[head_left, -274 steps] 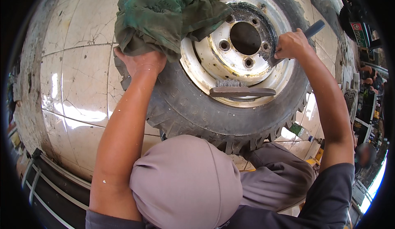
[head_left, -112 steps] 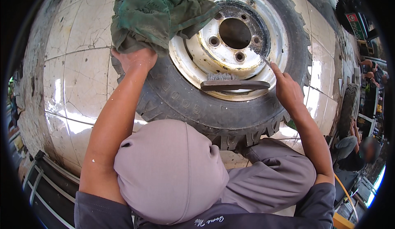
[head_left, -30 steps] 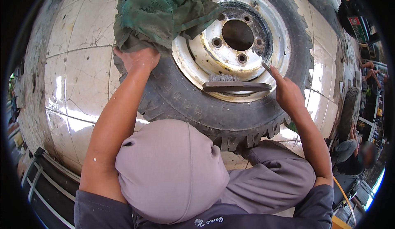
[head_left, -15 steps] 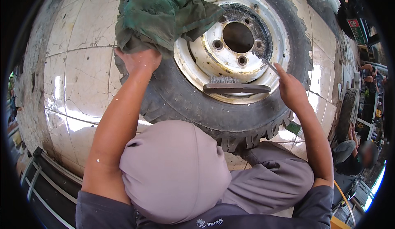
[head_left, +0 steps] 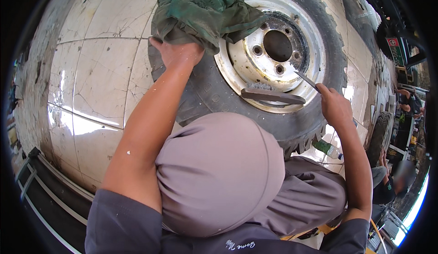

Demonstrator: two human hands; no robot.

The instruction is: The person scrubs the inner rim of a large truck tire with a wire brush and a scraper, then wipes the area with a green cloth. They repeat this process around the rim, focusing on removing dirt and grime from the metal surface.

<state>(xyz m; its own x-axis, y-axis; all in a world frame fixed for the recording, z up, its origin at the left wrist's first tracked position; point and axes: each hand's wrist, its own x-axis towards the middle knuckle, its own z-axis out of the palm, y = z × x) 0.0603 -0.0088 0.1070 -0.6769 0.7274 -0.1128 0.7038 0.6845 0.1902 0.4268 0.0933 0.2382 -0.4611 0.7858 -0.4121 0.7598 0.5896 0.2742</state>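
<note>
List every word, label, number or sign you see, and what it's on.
I won't copy wording, only place it.
Wearer's shirt: white script, partly readable.
Tire: raised letters, too faint to read.
Green sign: red mark; lettering too small.
Co-worker's shirt: green mark, too small.

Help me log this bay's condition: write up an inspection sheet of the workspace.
Surface: floor tiled, cracked in places, with dark specks.
Job's things: tire with a white rim, blackened at the centre's upper right; brush lying across the rim; cloth bunched at the tire's upper left.
Clutter: bottle on the floor beside the tire.
Hands: left hand partly under the cloth, grip unclear; right hand holding a thin tool, tip at the rim, contact unclear.
Cables: yellow line at lower right; cord or hose, cannot tell.
Surroundings: co-worker and second tire at right.
</note>
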